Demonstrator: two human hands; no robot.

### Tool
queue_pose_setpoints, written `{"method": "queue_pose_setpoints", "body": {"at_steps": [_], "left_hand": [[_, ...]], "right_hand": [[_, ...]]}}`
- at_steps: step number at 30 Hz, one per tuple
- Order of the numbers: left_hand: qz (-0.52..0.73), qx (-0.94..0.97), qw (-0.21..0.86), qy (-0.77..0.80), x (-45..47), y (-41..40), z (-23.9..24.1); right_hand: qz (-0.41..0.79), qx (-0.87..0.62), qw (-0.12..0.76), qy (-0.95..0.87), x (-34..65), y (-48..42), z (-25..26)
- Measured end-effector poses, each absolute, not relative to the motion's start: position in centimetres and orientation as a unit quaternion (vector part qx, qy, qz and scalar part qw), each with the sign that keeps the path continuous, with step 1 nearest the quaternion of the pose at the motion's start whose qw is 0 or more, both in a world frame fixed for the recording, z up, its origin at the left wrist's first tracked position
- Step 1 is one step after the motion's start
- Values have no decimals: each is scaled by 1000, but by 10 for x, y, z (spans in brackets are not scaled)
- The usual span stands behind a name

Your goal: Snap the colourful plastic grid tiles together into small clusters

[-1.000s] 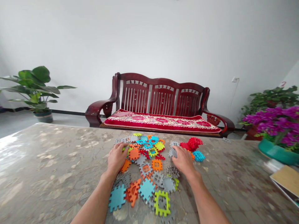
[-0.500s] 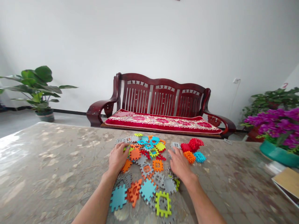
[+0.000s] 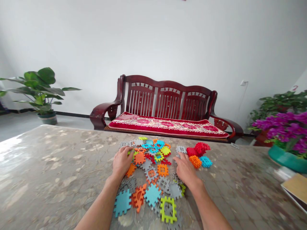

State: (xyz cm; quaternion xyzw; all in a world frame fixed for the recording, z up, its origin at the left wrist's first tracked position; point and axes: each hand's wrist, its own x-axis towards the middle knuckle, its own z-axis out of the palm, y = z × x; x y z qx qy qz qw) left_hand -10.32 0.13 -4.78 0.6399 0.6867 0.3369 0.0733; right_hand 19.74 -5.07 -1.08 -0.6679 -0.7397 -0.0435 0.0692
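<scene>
A loose heap of toothed plastic building tiles lies between my hands. My left hand (image 3: 121, 162) rests at the heap's left side, fingers stretched forward beside a yellow-green tile and an orange tile (image 3: 139, 157). On the right, my right hand (image 3: 184, 166) is palm down with fingers apart, just in front of a grey window tile (image 3: 181, 149); what lies under its fingertips is partly hidden. Closer to me are a turquoise tile (image 3: 122, 203), another light-blue tile (image 3: 153, 194) and a yellow-green frame tile (image 3: 168, 199). An orange window tile (image 3: 162, 170) sits mid-heap.
Beyond my right hand are red tile stacks (image 3: 201, 148), an orange stack (image 3: 195, 162) and a blue stack (image 3: 206, 161). A turquoise flowerpot (image 3: 286, 158) and a cardboard-coloured box (image 3: 296, 187) stand at the right. Behind the table (image 3: 59, 179) is a wooden bench (image 3: 168, 84).
My right hand's fingertips have drawn back slightly toward me from the grey window tile. My left hand and the heap look the same; the view has shifted a little.
</scene>
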Motion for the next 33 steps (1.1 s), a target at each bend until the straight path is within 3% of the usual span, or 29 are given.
{"method": "queue_pose_setpoints", "body": {"at_steps": [16, 33], "left_hand": [[329, 643, 67, 688, -104, 2, -48], [338, 643, 66, 684, -103, 0, -45]], "right_hand": [[15, -654, 137, -744, 209, -48, -9], [-28, -679, 117, -724, 203, -54, 9]]}}
